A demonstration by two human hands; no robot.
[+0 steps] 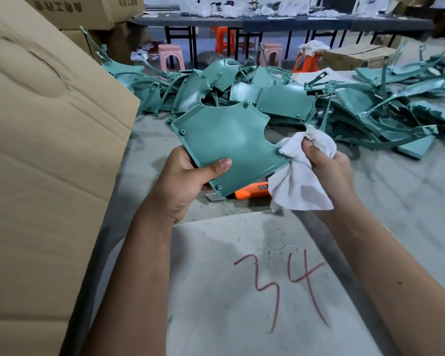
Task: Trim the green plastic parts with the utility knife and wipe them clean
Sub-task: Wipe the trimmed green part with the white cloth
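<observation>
A flat green plastic part is held up above the tabletop, just above the middle of the view, tilted with its inner face toward the camera. The left hand grips its lower left edge, thumb pressed across the face and fingers curled behind. At about 3 o'clock from the part, the right hand has its fingers bunched tight around a white rag, which touches the part's right corner and hangs down below the hand. At 6 o'clock, under the part, an orange utility knife lies on the tabletop, partly hidden, its blade end pointing to 9 o'clock. Toward 12 and 2 o'clock sits a pile of green parts. A cardboard box stands at 9 o'clock. A red "34" is written on the tabletop at 6 o'clock.
</observation>
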